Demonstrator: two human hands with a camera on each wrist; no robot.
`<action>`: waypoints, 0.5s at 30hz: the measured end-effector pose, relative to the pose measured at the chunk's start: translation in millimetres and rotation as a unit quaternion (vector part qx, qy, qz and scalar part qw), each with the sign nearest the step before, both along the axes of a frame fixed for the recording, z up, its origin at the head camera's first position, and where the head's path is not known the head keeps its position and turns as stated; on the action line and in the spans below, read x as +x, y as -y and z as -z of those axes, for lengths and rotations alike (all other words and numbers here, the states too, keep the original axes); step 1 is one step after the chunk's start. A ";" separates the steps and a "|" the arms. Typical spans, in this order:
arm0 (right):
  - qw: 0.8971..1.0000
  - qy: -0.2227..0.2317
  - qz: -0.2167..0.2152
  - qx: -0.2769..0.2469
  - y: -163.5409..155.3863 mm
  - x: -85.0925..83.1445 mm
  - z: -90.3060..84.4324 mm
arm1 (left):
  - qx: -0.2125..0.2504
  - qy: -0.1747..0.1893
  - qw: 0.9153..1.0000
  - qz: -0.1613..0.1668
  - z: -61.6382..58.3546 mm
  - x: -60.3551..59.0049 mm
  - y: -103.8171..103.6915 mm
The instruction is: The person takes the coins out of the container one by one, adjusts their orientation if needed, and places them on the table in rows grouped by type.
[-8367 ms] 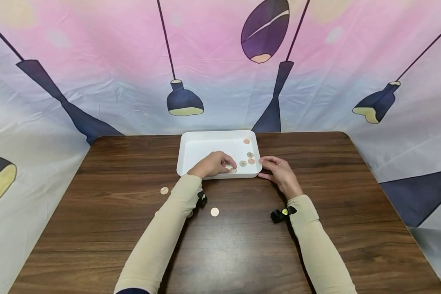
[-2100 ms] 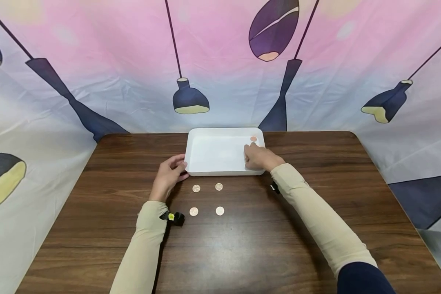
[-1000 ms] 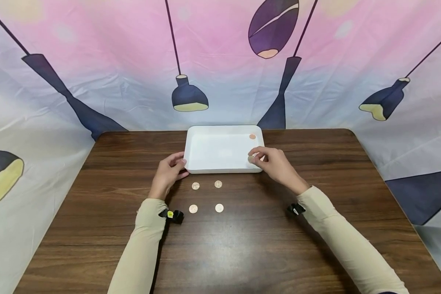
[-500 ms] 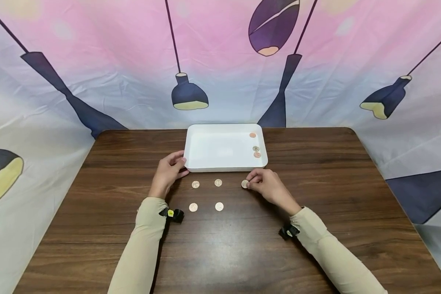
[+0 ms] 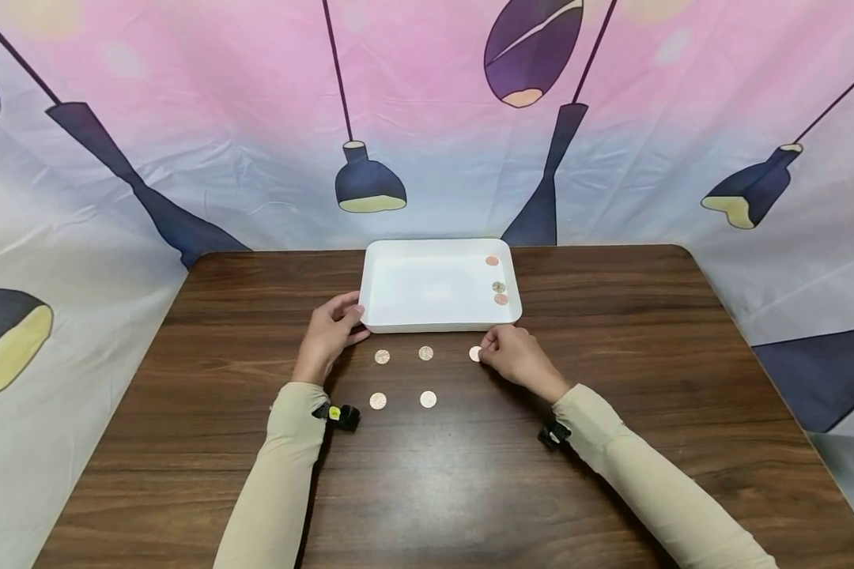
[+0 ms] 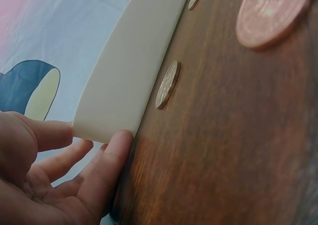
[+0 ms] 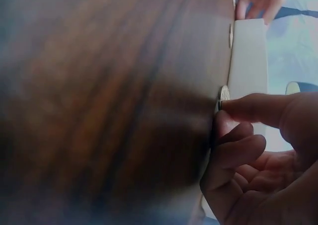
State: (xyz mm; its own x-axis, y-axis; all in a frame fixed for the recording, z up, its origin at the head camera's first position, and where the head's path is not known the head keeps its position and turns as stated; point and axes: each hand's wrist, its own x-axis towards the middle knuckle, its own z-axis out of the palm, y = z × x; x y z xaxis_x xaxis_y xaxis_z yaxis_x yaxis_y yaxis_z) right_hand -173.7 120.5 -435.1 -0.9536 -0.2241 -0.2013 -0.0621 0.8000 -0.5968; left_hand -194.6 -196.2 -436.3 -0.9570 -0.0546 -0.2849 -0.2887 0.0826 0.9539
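A white tray (image 5: pixel 434 322) stands at the table's far middle with three coins (image 5: pixel 498 288) along its right side. My left hand (image 5: pixel 352 320) holds the tray's near-left corner, thumb (image 6: pixel 110 166) on the near wall (image 6: pixel 130 66) and a finger on the side wall. My right hand (image 5: pixel 485 348) pinches a coin (image 5: pixel 474 353) at the table surface just in front of the tray; the index fingertip (image 7: pixel 233 105) sits on that coin (image 7: pixel 224 95). Several other coins (image 5: pixel 425 353) lie in two rows between my hands.
The dark wooden table (image 5: pixel 434 490) runs wide toward me and to both sides. A printed cloth backdrop (image 5: pixel 256 118) hangs behind and beside it. In the left wrist view a coin (image 6: pixel 167 84) lies close to the tray wall.
My right hand lifted a coin out of the tray and brought it down to the table, right of the upper row. My left hand has stayed on the tray corner.
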 end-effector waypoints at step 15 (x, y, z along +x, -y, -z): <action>1.000 -0.003 -0.015 0.025 1.4 -5.3 0.7 | 0.000 -0.005 1.000 0.003 1.9 0.0 0.1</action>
